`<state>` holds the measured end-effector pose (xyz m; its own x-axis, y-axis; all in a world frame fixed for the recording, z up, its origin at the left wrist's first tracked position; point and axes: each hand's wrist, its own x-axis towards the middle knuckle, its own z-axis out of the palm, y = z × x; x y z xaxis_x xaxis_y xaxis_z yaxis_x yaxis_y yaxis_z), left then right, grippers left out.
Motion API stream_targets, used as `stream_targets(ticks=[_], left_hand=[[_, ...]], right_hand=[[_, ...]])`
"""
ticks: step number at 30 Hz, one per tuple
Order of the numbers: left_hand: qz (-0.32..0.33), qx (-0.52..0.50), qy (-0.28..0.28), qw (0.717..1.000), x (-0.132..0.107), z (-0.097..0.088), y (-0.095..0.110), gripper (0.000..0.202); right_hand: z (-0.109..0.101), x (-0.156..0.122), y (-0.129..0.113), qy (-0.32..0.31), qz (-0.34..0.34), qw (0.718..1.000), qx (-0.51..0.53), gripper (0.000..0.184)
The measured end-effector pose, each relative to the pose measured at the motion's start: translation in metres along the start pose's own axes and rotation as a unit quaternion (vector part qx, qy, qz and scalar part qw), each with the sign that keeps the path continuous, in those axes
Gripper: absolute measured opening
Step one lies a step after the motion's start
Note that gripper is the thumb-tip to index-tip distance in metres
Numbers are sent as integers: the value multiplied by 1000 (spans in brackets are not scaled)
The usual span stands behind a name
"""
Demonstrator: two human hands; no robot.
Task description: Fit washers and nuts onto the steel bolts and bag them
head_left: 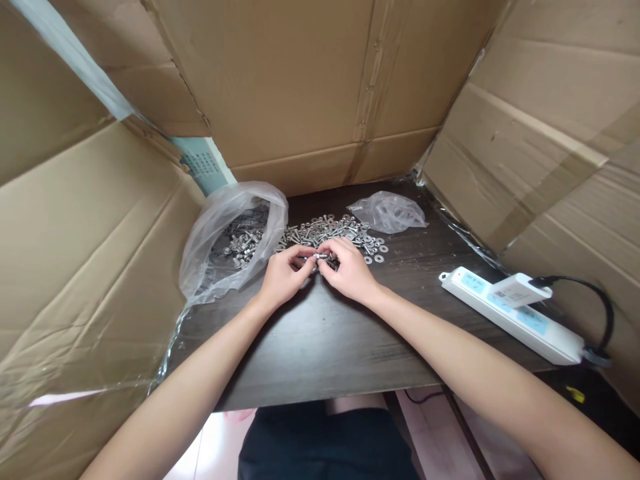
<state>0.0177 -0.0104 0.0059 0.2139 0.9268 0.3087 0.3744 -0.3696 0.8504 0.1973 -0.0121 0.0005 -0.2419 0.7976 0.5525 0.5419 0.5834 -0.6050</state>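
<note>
My left hand [286, 275] and my right hand [351, 270] meet above the dark table, fingertips pinched together. Between them is a small silver bolt [321, 256], lying roughly sideways; whether a nut or washer sits on it is too small to tell. Just beyond my fingers spreads a loose pile of bolts, nuts and washers [320, 230]. Several flat washers [383, 249] lie at its right edge. Left of my left hand, a clear plastic bag [200, 257] stands open with metal fasteners [245, 247] inside its mouth.
A second, crumpled plastic bag [390, 212] lies behind the pile on the right. On the table's right side is a white power strip [515, 320] with a plugged-in adapter [520, 290] and black cable [611, 310]. Cardboard walls [310, 80] enclose the back and both sides.
</note>
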Motion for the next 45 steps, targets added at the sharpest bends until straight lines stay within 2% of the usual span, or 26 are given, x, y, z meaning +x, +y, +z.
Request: stream_targets(ticks=[45], left_hand=[[-4, 0, -9, 1000, 0, 0, -2, 24]], right_hand=[[0, -1, 2, -11, 6, 1000, 3, 6]])
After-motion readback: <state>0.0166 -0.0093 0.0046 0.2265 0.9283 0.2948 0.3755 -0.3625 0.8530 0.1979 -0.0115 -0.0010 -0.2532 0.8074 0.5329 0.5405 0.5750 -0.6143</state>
